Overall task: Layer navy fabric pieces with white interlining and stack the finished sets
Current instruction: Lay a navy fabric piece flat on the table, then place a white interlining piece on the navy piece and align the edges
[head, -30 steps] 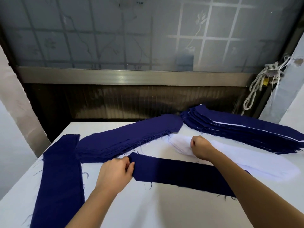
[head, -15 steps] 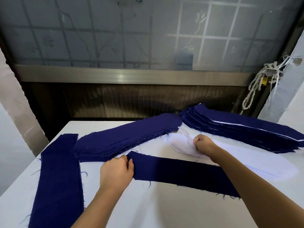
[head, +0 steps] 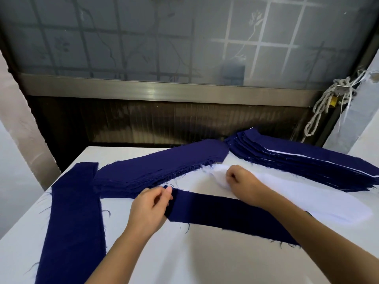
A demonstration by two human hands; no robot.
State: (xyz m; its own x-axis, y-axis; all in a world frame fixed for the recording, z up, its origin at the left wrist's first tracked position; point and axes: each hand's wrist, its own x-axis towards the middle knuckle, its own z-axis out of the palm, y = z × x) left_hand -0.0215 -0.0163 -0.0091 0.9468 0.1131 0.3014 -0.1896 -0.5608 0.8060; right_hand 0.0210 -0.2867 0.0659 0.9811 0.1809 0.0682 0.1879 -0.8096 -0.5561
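A single navy fabric piece (head: 221, 214) lies flat across the middle of the white table (head: 184, 259). My left hand (head: 150, 208) pinches its left end between thumb and fingers. Behind it lies the pile of white interlining (head: 291, 193), and my right hand (head: 244, 182) pinches the pile's left tip with curled fingers. A thick stack of navy pieces (head: 164, 167) runs diagonally behind my left hand. At the back right sits a stack of layered sets (head: 307, 160), navy with thin white edges showing.
Another long navy strip (head: 71, 220) lies along the table's left side. A dark wall and frosted window stand right behind the table. A knotted rope (head: 328, 101) hangs at the right.
My left hand has turned so its fingers now pinch the navy piece's end. My right hand has lifted the tip of the interlining slightly. The view has shifted a little closer.
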